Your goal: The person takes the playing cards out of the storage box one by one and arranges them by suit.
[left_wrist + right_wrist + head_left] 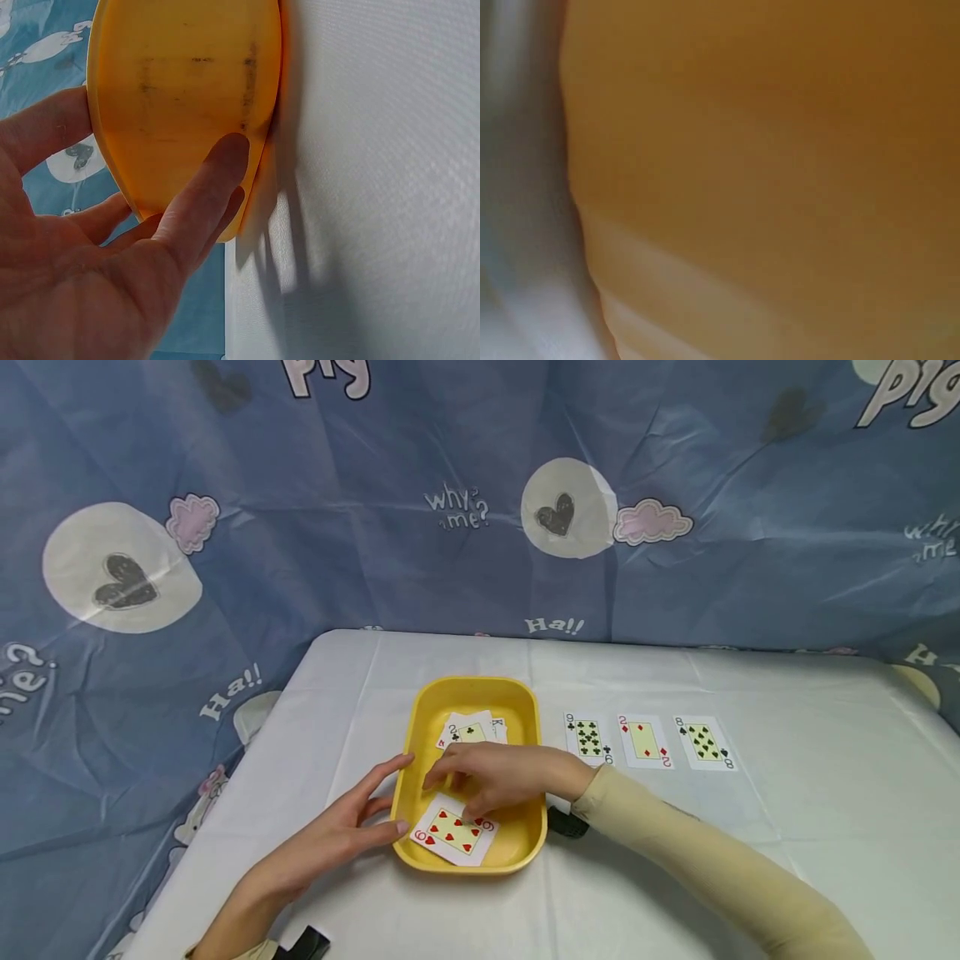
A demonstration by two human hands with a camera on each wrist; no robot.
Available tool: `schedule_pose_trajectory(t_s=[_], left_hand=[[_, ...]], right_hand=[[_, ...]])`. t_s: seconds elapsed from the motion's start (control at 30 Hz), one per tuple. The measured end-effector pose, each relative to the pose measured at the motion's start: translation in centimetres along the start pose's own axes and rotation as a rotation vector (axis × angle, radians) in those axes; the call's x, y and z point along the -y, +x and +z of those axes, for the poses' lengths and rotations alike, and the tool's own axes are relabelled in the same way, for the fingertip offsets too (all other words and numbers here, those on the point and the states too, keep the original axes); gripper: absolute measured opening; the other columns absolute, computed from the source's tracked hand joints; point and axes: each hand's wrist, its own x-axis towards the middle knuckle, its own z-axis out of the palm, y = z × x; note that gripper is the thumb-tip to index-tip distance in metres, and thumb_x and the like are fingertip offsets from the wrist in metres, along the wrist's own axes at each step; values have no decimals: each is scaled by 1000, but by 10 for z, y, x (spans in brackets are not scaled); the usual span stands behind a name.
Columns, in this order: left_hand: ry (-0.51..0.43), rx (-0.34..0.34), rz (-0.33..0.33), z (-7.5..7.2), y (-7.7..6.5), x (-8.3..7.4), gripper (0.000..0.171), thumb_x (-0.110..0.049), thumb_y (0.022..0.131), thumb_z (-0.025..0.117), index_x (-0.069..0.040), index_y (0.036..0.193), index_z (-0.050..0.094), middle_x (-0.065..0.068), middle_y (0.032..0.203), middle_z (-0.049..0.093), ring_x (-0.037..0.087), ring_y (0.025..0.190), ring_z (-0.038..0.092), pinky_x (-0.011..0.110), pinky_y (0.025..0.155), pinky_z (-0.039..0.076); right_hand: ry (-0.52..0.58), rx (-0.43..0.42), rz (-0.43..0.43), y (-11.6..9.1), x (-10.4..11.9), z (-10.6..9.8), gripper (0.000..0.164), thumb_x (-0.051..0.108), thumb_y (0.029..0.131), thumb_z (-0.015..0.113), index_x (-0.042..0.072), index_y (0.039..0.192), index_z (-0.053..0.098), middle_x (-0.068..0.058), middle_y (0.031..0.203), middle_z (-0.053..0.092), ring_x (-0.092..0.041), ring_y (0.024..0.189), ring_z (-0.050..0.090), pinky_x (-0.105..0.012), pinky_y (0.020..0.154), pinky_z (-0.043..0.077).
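A yellow tray point(423, 693) stands on the white table with playing cards inside. My left hand point(341, 831) touches its left side with fingers spread; in the left wrist view, the left hand point(97, 277) lies along the tray's outer wall point(180, 97). My right hand point(502, 777) reaches over the right rim into the tray, fingers bent and apart from the thumb. The thumb rests over the edge of a hearts card point(450, 835) near the front. Behind the hand, a two of clubs point(471, 731) overlaps a king point(498, 727). The tray wall point(765, 187) fills most of the right wrist view.
Right of the tray, a row of face-up cards lies on the table point(637, 877): a nine of clubs point(588, 737), a two of diamonds point(644, 741) and an eight of spades point(703, 742). A blue printed curtain point(390, 568) hangs behind the table.
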Motion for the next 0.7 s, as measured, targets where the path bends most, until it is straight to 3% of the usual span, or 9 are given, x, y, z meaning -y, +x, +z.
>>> schedule_pose_trajectory(t_s=[0.3, 0.53, 0.7], left_hand=[[-2, 8, -4, 0, 0, 0, 76, -27, 94, 68, -35, 155, 24, 5, 161, 15, 30, 139, 36, 57, 105, 33], [-3, 11, 13, 0, 0, 0, 77, -27, 93, 69, -34, 155, 24, 8, 160, 21, 31, 139, 37, 59, 105, 31], [-3, 5, 4, 0, 1, 0, 77, -27, 93, 70, -34, 155, 24, 11, 158, 25, 32, 138, 37, 61, 105, 30]], right_hand=[[-39, 60, -4, 9, -3, 8, 52, 15, 77, 86, 22, 125, 68, 10, 118, 48, -9, 99, 46, -18, 85, 37], [-98, -16, -39, 8, 0, 10, 52, 13, 76, 86, 23, 119, 59, 11, 114, 52, -7, 106, 46, -20, 95, 34], [-78, -102, -9, 4, 1, 11, 46, 9, 84, 77, 27, 117, 50, 8, 87, 55, -8, 78, 51, -22, 72, 42]])
